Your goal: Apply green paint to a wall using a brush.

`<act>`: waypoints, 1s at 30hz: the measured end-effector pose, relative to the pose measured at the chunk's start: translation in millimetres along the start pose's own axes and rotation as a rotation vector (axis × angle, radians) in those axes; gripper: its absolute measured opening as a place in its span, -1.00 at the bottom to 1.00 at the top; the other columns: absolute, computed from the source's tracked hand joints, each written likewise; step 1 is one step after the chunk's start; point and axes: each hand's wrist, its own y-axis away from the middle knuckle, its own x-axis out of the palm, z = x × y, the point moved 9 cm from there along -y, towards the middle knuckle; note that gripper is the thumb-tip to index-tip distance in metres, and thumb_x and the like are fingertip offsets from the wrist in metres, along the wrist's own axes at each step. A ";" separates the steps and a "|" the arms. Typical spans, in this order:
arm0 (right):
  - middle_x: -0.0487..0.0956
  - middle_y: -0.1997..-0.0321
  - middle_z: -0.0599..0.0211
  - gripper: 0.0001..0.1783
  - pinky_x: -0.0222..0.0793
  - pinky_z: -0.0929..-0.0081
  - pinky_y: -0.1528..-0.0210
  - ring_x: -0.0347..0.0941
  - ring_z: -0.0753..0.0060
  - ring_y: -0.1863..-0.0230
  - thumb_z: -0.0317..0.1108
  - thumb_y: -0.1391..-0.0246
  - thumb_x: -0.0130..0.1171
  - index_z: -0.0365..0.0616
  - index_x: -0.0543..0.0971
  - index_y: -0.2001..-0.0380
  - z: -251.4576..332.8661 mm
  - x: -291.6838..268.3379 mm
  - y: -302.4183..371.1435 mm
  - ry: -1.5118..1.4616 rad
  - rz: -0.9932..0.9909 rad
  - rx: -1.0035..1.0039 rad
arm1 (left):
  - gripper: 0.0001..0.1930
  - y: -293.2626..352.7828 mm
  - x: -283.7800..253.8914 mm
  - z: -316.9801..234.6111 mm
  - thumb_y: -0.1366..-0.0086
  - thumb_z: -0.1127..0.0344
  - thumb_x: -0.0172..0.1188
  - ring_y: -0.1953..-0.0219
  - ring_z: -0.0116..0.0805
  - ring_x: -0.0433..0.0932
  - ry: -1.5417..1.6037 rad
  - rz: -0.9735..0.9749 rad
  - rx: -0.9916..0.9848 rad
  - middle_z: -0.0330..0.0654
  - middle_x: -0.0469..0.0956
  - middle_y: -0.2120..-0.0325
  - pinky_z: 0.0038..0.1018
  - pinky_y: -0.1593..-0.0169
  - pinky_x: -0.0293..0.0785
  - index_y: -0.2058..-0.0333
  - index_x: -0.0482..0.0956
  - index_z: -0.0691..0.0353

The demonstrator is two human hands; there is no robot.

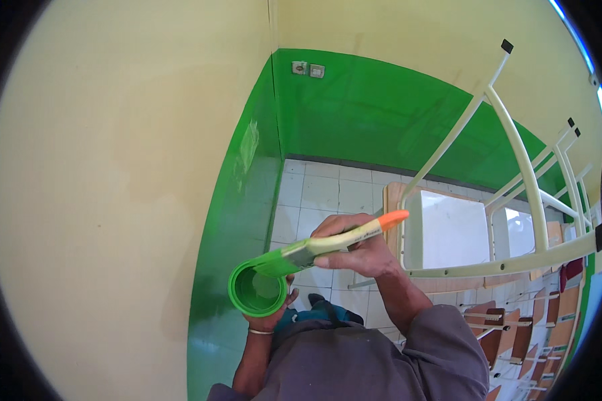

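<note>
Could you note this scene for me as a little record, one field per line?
Left hand: holds a round, open green container
Right hand: grips a paintbrush by its pale, orange-tipped handle
Brush end: green, over the container's rim; contact unclear
Walls: cream upper part, green lower part
To the right: upturned white-framed chair, wooden table
Floor: pale tiles

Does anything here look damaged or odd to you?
Yes. A ragged, whitish patch breaks the glossy green lower wall at left, near the corner, as if paint were missing there. Also, a cream metal-framed chair sits upside down over a light wooden tabletop, its black-capped legs pointing up.
</note>
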 end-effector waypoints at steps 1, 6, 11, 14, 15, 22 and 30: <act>0.69 0.27 0.19 -0.67 0.52 0.44 0.20 0.60 0.35 0.23 -0.60 0.18 0.50 -0.23 0.68 0.25 13.8 5.3 -1.5 0.075 0.055 -0.071 | -0.23 -1.9 0.4 4.4 -0.30 -0.36 -0.07 -0.34 0.09 0.21 -0.077 0.008 0.029 -0.14 0.23 -0.36 0.26 -0.29 0.14 -0.37 0.20 -0.09; 0.71 0.36 0.26 -0.71 0.49 0.41 0.24 0.59 0.29 0.29 -0.54 0.21 0.53 -0.21 0.70 0.32 47.1 18.5 -2.6 0.226 0.219 -0.200 | -0.22 -12.9 17.4 29.0 -0.32 -0.29 -0.03 -0.38 0.20 0.16 0.150 0.128 0.045 0.06 0.10 -0.41 0.35 -0.30 0.10 -0.36 0.24 0.08; 0.66 0.46 0.46 -0.72 0.30 0.39 0.30 0.45 0.44 0.43 -0.40 0.30 0.58 -0.08 0.74 0.40 64.0 26.0 -2.6 0.461 0.302 -0.310 | -0.27 -16.1 18.8 40.4 -0.35 -0.26 -0.04 -0.32 0.02 0.31 0.069 0.058 0.093 0.01 0.34 -0.30 0.08 -0.37 0.16 -0.30 0.35 0.16; 0.60 0.52 0.57 -0.70 0.19 0.39 0.28 0.42 0.47 0.44 -0.37 0.35 0.56 0.00 0.75 0.41 71.3 32.4 -0.9 0.610 0.335 -0.361 | -0.36 -15.8 18.9 47.9 -0.38 -0.22 -0.04 -0.27 -0.03 0.38 0.091 0.079 0.080 -0.03 0.45 -0.22 0.04 -0.36 0.18 -0.22 0.44 0.13; 0.59 0.53 0.59 -0.71 0.17 0.39 0.28 0.40 0.48 0.45 -0.36 0.34 0.55 0.02 0.75 0.41 70.4 36.8 0.3 0.681 0.377 -0.359 | -0.39 -15.7 16.8 47.3 -0.38 -0.21 -0.04 -0.26 -0.03 0.39 0.043 0.066 0.107 -0.04 0.47 -0.20 0.05 -0.36 0.19 -0.19 0.46 0.12; 0.56 0.53 0.63 -0.69 0.15 0.39 0.26 0.38 0.48 0.41 -0.38 0.32 0.50 0.09 0.73 0.36 56.8 71.8 7.1 0.963 0.596 -0.380 | -0.65 -10.0 17.7 52.5 -0.42 -0.08 0.01 -0.13 -0.13 0.51 0.094 0.041 0.172 -0.18 0.59 -0.01 0.04 -0.27 0.32 0.08 0.56 0.00; 0.56 0.53 0.68 -0.77 0.14 0.36 0.21 0.34 0.47 0.35 -0.36 0.25 0.39 0.19 0.69 0.40 18.9 104.3 14.4 1.148 0.755 -0.396 | -0.29 -6.0 -0.2 52.7 -0.36 -0.28 -0.07 -0.28 -0.03 0.39 0.025 0.064 0.204 -0.05 0.41 -0.25 0.04 -0.34 0.26 -0.28 0.38 0.10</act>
